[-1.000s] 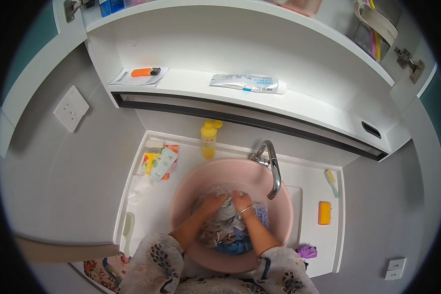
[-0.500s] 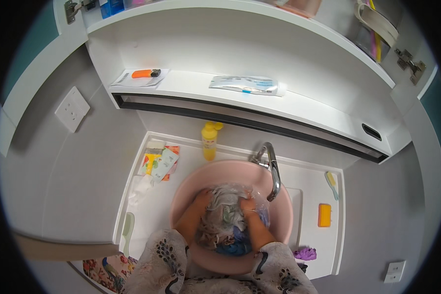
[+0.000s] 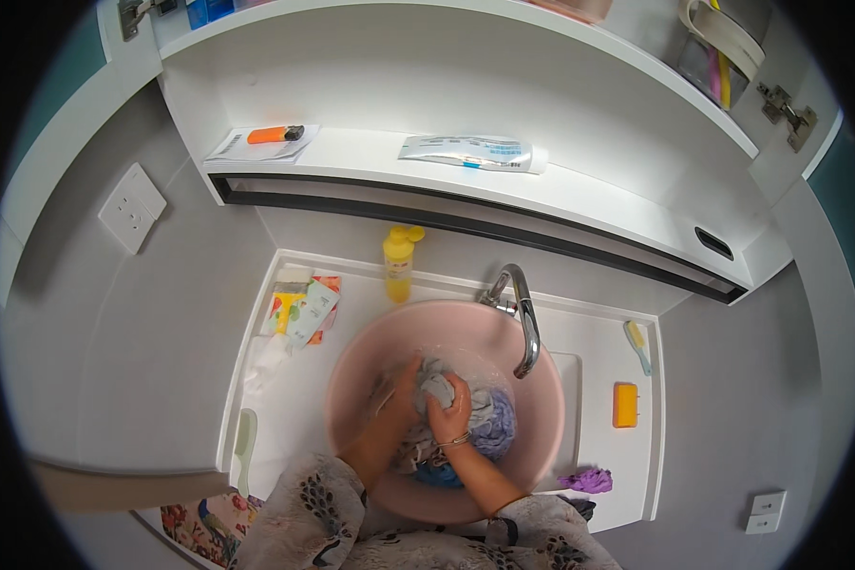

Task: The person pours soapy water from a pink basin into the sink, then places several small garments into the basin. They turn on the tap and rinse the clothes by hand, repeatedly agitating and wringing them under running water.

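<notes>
A pink basin (image 3: pixel 551 418) stands in front of me, with wet clothes in shallow water. In it, my right hand (image 3: pixel 451 410), with bracelets at the wrist, is closed around a bunched grey cloth (image 3: pixel 438 387). Pressed to the cloth's other side is my left hand (image 3: pixel 407 388); its fingers are partly hidden by the cloth. To the right of the hands lies a lavender-blue cloth (image 3: pixel 495 429), and a darker blue cloth (image 3: pixel 439 475) is nearer me. A chrome faucet (image 3: pixel 521 318) reaches over the basin's far right rim.
Behind the basin stands a yellow bottle (image 3: pixel 399 268). Left are a brush (image 3: pixel 288 309), packets (image 3: pixel 315 313) and a green comb (image 3: pixel 245 442). Right are a small brush (image 3: pixel 637 347), an orange soap bar (image 3: pixel 625 406) and purple scrunchie-like fabric (image 3: pixel 589 480). An open cabinet shelf (image 3: pixel 351 157) overhangs the back.
My hands were apart on either side of the laundry. They have come together around the grey cloth, my right hand moving left, and the lavender-blue cloth shows more.
</notes>
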Tool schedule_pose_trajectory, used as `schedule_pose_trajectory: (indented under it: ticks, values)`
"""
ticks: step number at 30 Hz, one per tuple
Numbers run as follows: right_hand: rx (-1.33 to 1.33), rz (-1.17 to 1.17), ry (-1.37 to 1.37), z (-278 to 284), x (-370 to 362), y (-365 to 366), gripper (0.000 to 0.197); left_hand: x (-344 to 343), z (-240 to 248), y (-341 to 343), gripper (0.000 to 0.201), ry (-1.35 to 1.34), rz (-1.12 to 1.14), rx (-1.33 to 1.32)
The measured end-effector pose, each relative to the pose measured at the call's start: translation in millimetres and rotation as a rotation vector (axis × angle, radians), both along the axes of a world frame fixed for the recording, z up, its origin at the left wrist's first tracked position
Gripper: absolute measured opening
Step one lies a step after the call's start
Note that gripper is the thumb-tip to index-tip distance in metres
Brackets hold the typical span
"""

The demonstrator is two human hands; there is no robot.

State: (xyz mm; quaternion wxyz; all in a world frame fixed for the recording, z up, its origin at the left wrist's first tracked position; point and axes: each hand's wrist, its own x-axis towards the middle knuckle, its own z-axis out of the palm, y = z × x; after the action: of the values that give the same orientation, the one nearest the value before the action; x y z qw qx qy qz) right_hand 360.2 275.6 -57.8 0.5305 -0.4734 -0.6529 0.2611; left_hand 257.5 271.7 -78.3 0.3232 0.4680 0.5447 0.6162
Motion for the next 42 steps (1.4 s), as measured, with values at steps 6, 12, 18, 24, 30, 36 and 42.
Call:
schedule_pose_trajectory:
  ticks: [6, 12, 18, 24, 30, 36, 42]
  values:
    - [-0.127, 0.136, -0.285, 15, 14, 20, 0.031, 11, 39, 17, 0.024, -0.911, -0.033, -0.592]
    - [-0.556, 0.171, -0.263, -20, 32, 58, 0.034, 9, 5, 17, 0.026, -0.311, -0.055, -0.687]
    - [-0.507, 0.01, -0.022, -78, 62, 79, 0.05, -53, -36, -2, 0.05, 0.01, 0.113, -0.631]
    - [-0.518, 0.135, -0.705, -109, 81, 79, 0.054, -34, 6, -18, 0.062, 1.044, 0.008, -0.627]
    - [-0.259, 0.511, -0.408, 25, 62, 53, 0.038, -14, 33, 9, 0.062, 0.845, -0.173, -0.095]
    - [-0.359, 0.436, -0.146, 33, 75, 30, 0.053, -13, 12, 19, 0.042, 0.142, -0.348, -0.394]
    - [-0.532, 0.677, -0.12, -53, 82, 36, 0.055, -23, 102, -5, 0.029, 0.031, -0.283, -0.172]
